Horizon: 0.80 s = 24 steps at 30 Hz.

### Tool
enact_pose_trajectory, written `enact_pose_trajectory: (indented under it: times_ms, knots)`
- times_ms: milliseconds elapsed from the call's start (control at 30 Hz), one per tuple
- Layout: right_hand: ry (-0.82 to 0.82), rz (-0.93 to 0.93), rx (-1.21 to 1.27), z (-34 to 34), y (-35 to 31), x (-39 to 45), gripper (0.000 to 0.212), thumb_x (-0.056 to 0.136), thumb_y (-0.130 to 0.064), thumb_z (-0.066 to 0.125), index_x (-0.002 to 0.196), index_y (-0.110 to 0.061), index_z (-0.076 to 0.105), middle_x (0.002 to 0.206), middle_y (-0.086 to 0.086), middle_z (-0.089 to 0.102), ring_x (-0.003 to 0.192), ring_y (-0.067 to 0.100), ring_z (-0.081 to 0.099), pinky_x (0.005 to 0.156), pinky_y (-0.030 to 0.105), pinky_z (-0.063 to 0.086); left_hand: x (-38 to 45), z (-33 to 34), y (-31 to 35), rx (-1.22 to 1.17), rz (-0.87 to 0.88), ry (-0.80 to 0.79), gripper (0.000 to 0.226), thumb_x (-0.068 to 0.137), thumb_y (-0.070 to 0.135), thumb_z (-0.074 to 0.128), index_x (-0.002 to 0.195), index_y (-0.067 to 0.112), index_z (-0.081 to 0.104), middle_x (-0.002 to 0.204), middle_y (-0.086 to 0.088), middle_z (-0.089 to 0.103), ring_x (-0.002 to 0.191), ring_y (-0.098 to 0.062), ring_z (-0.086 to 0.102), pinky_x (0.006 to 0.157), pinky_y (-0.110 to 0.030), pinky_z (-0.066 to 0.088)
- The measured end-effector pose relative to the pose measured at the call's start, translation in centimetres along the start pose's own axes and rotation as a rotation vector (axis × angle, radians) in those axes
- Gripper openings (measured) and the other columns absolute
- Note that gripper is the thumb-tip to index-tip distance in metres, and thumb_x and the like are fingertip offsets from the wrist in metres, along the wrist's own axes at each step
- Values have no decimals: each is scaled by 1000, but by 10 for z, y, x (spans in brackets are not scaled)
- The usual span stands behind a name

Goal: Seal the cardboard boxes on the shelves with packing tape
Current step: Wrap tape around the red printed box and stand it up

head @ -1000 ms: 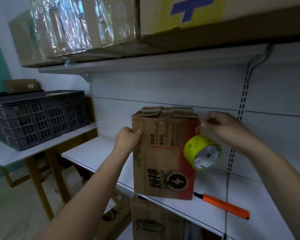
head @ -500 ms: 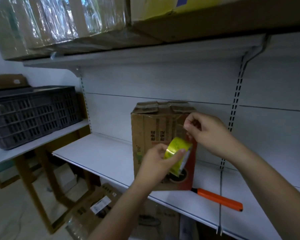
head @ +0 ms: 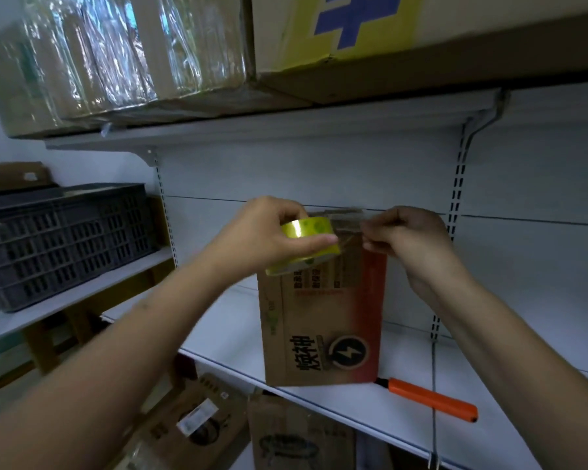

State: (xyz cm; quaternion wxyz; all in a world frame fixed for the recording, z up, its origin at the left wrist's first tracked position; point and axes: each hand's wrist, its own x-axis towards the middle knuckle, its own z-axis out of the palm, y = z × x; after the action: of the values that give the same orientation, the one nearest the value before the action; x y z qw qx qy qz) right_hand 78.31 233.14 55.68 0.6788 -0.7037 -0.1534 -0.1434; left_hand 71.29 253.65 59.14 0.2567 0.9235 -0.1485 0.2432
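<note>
The white shelf carried the upright cardboard box, standing near its front edge, with an orange utility knife lying just beside the box's lower right corner. Half a second before, both hands had worked low against the box's front face; now they had risen to the level of its top flaps. The left hand had carried the yellow tape roll up from the middle of the box face to its upper left corner. The roll had also turned, lying tilted nearly flat, where a moment ago it stood more on edge. That hand gripped the roll from above, fingers curled over the rim and thumb laid across its side. The right hand was closed in a pinch on the free end of the clear tape strip, drawn out rightward from the roll across the box's top front edge. Both forearms reached upward from below.
</note>
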Motion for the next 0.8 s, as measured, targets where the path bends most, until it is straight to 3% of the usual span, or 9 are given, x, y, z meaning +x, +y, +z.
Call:
enact_pose_trajectory:
  times_ms: [133, 233, 333, 400, 500, 567, 700, 800]
  knots:
    - [366, -2, 1, -53, 17, 23, 15, 84, -11, 75, 74, -15, 64, 82, 8, 70, 75, 21, 70, 72, 27, 58, -1, -48, -55, 334, -56, -49, 62, 65, 84, 51, 78, 25, 65, 73, 4, 64, 70, -11, 62, 68, -42, 58]
    - [343, 93, 121, -75, 30, 29, 18, 82, -2, 75, 71, -9, 63, 76, 8, 66, 67, 20, 68, 74, 27, 60, -2, -77, -95, 379, -135, -26, 77, 56, 97, 43, 76, 28, 67, 75, 5, 65, 73, -11, 64, 64, -37, 59]
    - [297, 77, 110, -69, 30, 37, 12, 82, -5, 77, 75, -7, 67, 75, 6, 69, 65, 16, 69, 69, 22, 59, 16, -81, -108, 375, -163, -52, 58, 62, 78, 56, 81, 24, 68, 80, 1, 66, 75, -15, 64, 66, -39, 60]
    - [264, 117, 145, -66, 32, 43, 10, 82, -5, 77, 79, -3, 67, 76, 7, 69, 67, 16, 69, 70, 23, 59, 26, -80, -114, 430, -163, -70, 58, 65, 77, 54, 82, 23, 68, 82, 0, 66, 75, -14, 63, 66, -38, 59]
    - [231, 158, 135, -64, 43, 52, 13, 82, -4, 76, 77, -2, 64, 73, 8, 66, 67, 16, 67, 70, 26, 60, 33, -78, -126, 453, -163, -119, 91, 49, 104, 34, 83, 27, 68, 82, 4, 65, 76, -13, 63, 68, -38, 60]
    - [213, 171, 136, -61, 48, 56, 13, 82, -3, 75, 77, -1, 64, 74, 9, 65, 68, 17, 67, 70, 26, 60, 37, -72, -137, 441, -178, -143, 104, 34, 110, 25, 83, 29, 68, 83, 4, 66, 77, -14, 64, 71, -40, 60]
    - [155, 257, 158, -57, 66, 65, 10, 83, -2, 74, 83, 2, 65, 78, 11, 65, 73, 19, 66, 65, 21, 59, 41, -52, -163, 349, -243, -183, 87, 48, 103, 41, 81, 27, 69, 84, 1, 68, 80, -17, 66, 75, -43, 61]
    - [49, 439, 229, -40, 94, 67, 3, 88, 0, 66, 86, -1, 64, 82, 9, 63, 75, 16, 61, 62, 19, 57, 40, -30, -174, 252, -247, -207, 82, 53, 98, 45, 79, 24, 69, 81, -1, 68, 77, -18, 66, 74, -44, 60]
